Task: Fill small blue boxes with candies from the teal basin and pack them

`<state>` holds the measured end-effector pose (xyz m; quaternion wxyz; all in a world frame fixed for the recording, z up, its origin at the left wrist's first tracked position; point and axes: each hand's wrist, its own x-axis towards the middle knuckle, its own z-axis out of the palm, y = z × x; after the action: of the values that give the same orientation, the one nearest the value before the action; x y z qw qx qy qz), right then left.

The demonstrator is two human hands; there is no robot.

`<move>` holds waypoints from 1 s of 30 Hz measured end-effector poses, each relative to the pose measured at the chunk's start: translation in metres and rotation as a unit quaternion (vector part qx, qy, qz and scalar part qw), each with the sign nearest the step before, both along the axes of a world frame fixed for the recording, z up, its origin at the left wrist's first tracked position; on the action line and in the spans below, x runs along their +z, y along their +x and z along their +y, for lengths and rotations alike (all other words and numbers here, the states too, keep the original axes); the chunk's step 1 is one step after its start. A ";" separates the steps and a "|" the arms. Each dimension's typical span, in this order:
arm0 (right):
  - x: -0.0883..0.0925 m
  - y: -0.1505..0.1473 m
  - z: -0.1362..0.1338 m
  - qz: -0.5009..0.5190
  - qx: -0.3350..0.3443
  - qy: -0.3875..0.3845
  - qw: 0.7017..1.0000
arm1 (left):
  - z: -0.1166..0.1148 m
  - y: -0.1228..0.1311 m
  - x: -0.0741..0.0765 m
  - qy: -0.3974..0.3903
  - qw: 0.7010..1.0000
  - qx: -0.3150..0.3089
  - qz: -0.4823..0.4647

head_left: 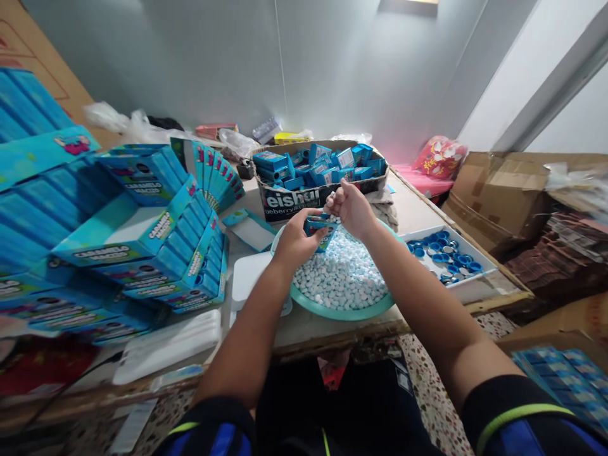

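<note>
The left hand point(298, 239) is clenched around a small blue candy box point(319, 228), which sits low in its fingers. The right hand point(348, 208) is bunched into a pinch at the box's top end, its fingertips point(331, 201) touching the box, though I cannot tell if they hold a flap or a candy. The box is glossy blue with a white patch, its printing too small to read, and is held in the air over a round teal basin point(342, 312). The basin is heaped with small pale blue-white candies point(339, 275).

Behind the basin, a cardboard box point(280, 206) with black printing holds 2 layers of small blue boxes point(313, 166), loosely jumbled. To the right, a white tray point(451, 292) holds scattered blue round lids point(444, 253). To the left, flat blue cartons point(142, 253) are stacked and fanned out on the surface point(332, 332). Further right, a brown cardboard carton point(494, 196) stands beside the surface, and a red patterned bag point(439, 157) lies behind it
</note>
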<state>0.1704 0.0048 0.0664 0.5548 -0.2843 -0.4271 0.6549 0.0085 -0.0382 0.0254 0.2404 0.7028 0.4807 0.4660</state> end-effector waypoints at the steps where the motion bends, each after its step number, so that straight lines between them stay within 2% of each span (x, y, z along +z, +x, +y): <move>1: -0.001 0.000 0.000 -0.008 -0.004 0.005 1.000 | 0.000 0.000 0.000 -0.007 1.000 0.005 0.000; 7: -0.001 -0.003 0.001 -0.047 -0.038 0.031 0.998 | 0.000 0.001 -0.001 -0.023 0.998 0.051 -0.018; 13: -0.009 -0.003 0.008 -0.064 -0.052 0.050 0.995 | -0.001 0.001 0.001 -0.007 0.997 0.067 -0.027; 23: -0.016 -0.007 0.007 -0.095 -0.092 0.138 0.982 | 0.000 0.000 0.001 0.003 0.995 0.092 -0.037; 30: -0.025 -0.003 0.011 -0.194 -0.056 0.235 0.951 | 0.000 0.001 0.001 -0.003 0.996 0.081 -0.043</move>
<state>0.1676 0.0158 0.0410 0.5482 -0.2914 -0.6518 0.4357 0.0091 -0.0381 0.0261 0.2238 0.6402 0.5269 0.5123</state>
